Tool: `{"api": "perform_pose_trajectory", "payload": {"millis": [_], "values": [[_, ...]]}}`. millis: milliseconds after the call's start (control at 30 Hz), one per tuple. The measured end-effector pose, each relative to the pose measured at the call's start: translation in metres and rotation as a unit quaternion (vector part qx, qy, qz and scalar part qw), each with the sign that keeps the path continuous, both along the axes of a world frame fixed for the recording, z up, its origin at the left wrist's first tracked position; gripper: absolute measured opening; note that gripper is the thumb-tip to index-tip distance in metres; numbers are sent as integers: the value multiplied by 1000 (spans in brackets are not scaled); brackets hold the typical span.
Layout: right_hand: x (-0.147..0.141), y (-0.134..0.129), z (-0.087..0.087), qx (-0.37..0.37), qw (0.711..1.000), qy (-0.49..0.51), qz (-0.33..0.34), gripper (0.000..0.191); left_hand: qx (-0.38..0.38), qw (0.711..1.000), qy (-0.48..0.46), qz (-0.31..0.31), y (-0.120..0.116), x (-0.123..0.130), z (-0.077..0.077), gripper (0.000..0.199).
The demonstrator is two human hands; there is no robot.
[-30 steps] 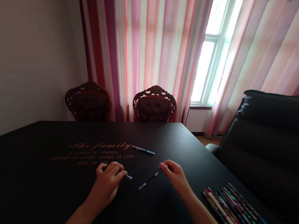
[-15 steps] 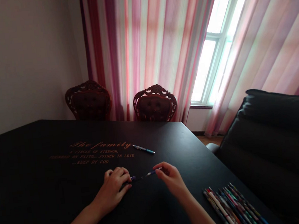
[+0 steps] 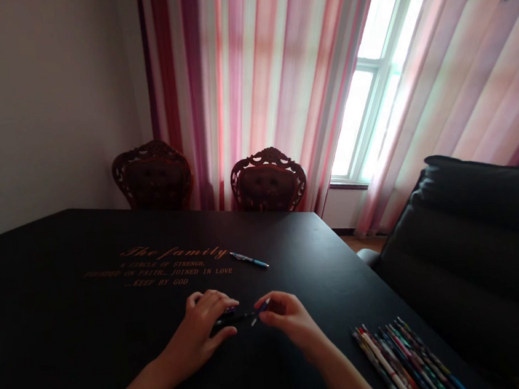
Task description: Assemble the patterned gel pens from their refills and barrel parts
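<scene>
The right hand pinches a small blue-and-white pen part between thumb and fingers, its long axis slanting down toward the person. A slim dark rod lies crosswise on the worktop, its right end just beside that part. The left hand is spread, thumb apart, around the rod's left end; contact cannot be determined. The right hand is nearer the blue pen beyond.

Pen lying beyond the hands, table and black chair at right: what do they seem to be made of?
Pen: probably smooth plastic, judging by its slim, bright blue barrel.
Table: satin black, with a soft window sheen; the material underneath can't be told.
Chair: leather or imitation leather, faintly glossy, with creases along the padded edge.
</scene>
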State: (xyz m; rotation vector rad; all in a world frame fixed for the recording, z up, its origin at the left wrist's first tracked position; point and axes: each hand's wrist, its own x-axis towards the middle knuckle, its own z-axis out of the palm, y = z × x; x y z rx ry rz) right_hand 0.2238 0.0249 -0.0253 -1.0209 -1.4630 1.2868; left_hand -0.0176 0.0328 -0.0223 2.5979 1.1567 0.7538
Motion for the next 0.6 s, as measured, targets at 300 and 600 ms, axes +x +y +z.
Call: {"api": "perform_pose_trajectory", "payload": {"millis": [300, 600], "values": [[-18, -9, -7, -73, 995, 57, 37, 33, 18, 997, -15, -77, -15, 12, 6, 52], [-19, -10, -8, -57, 996, 32, 65, 33, -7, 996, -25, -81, -18, 16, 10, 41]]}}
